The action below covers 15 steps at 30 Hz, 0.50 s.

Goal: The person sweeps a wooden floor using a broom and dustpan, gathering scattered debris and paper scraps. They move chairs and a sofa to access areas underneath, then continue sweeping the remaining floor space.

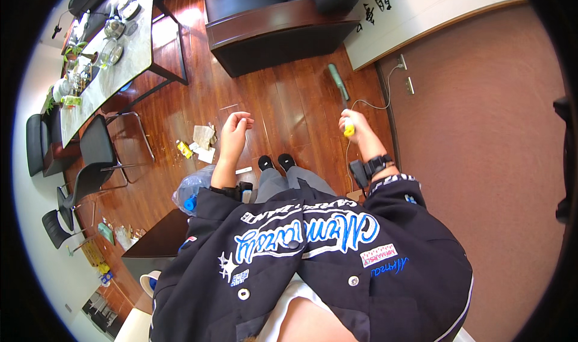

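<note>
My right hand (355, 125) is closed around the handle of a green-headed broom or brush (336, 78), gripping it near a yellow end piece. The green head points away from me, beside the dark armchair. My left hand (235, 127) hangs over the wooden floor with its fingers loosely curled and nothing in them. Below and to its left on the floor lie a crumpled beige paper (204, 136), a yellow packet (184, 149) and white paper scraps (205, 154). A clear plastic bag (194, 186) with a blue object is beside my left forearm.
A stone-topped table (135, 39) with glassware stands at the upper left, near black chairs (97, 139). The dark armchair (280, 39) is ahead. A white cable (372, 107) runs from a wall socket (403, 62) across the floor on the right. More litter (124, 236) lies at lower left.
</note>
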Motion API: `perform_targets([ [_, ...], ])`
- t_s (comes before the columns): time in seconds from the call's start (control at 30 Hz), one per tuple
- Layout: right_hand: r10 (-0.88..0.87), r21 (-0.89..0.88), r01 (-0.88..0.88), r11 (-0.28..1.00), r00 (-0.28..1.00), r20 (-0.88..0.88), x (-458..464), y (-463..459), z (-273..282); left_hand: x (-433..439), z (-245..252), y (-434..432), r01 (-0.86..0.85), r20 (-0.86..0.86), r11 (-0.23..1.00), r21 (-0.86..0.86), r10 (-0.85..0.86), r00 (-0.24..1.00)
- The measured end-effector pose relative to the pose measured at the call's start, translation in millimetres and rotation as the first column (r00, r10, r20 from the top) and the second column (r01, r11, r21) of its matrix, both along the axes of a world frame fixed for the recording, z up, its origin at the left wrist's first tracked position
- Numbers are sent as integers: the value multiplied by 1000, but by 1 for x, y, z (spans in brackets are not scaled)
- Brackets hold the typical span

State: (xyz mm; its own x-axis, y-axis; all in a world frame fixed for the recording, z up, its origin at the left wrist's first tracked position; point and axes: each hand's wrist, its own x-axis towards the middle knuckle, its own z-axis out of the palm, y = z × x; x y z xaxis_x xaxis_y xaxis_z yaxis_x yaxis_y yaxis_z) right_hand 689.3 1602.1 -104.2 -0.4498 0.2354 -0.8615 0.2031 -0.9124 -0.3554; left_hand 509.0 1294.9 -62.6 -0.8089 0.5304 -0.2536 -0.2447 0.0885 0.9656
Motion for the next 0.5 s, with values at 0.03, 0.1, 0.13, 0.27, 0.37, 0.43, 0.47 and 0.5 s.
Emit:
perform_targets([
  [0.03, -72, -40, 73, 997, 997, 36, -7, 10, -14, -2, -4, -8, -7, 19, 999, -32, 8, 1000],
  [0.1, -49, -7, 50, 999, 992, 116, -17, 19, -40, -7, -12, -28, -35, 58, 997, -70, 40, 998],
  [0.13, -7, 28, 2, 1000, 986, 164, -22, 18, -53, -8, -16, -39, -48, 52, 995, -86, 53, 997],
  [0.27, 120, -136, -101, 986, 983, 140, -46, -20, -85, -8, -27, -81, -149, 122, 983, -109, 162, 979],
  [0.37, 343, -29, -342, 939, 931, 127, -66, -83, -89, -7, -27, -105, -211, 130, 969, -129, 227, 965],
  [0.43, 439, -128, -424, 897, 890, 124, -78, -124, -80, -9, -25, -116, -251, 140, 963, -101, 264, 954],
  [0.47, 480, -121, -467, 876, 869, 121, -81, -144, -73, -8, -23, -121, -276, 148, 958, -78, 285, 947],
  [0.5, 538, -133, -522, 842, 829, 151, -85, -162, -65, -9, -22, -125, -292, 129, 954, -67, 298, 946],
])
